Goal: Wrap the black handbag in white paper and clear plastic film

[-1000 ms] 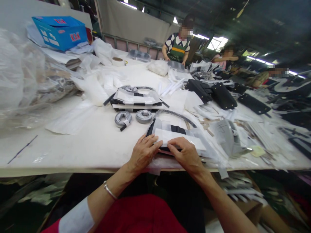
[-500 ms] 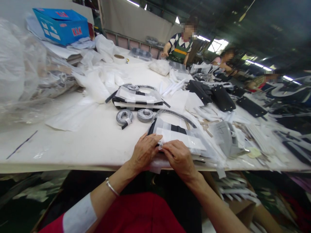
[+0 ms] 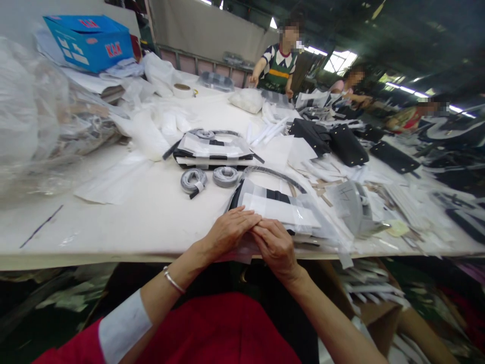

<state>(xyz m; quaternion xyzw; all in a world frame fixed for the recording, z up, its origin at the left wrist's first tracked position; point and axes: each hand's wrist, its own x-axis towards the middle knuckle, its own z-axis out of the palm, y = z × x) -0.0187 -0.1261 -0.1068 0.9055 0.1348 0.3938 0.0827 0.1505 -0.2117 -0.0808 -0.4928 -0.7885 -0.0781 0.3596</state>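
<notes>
A black handbag [image 3: 236, 193] with white paper and clear wrapping on it lies at the table's front edge, its wrapped handle [image 3: 278, 173] arching behind. My left hand [image 3: 231, 230] rests on the wrapping [image 3: 282, 208] at the near left corner, fingers stretched out and laid flat, their tips meeting my right hand. My right hand [image 3: 276, 247] is closed, thumb and fingers pinched on the wrapping's near edge. What lies under both hands is hidden. Left of the bag are two coiled, wrapped straps [image 3: 193, 181]. Behind them lies another wrapped handbag [image 3: 214, 149].
A grey tape dispenser [image 3: 352, 205] stands right of the bag. Black bag pieces [image 3: 348, 146] and paper scraps spread farther right. Plastic bags [image 3: 34, 111] and a blue box [image 3: 91, 45] fill the left. A roll of tape [image 3: 183, 90] and several people are beyond.
My left fingers have slid right and flattened over the wrapping, now touching my right hand. The right hand keeps its pinch, shifted slightly. The view has tilted a little.
</notes>
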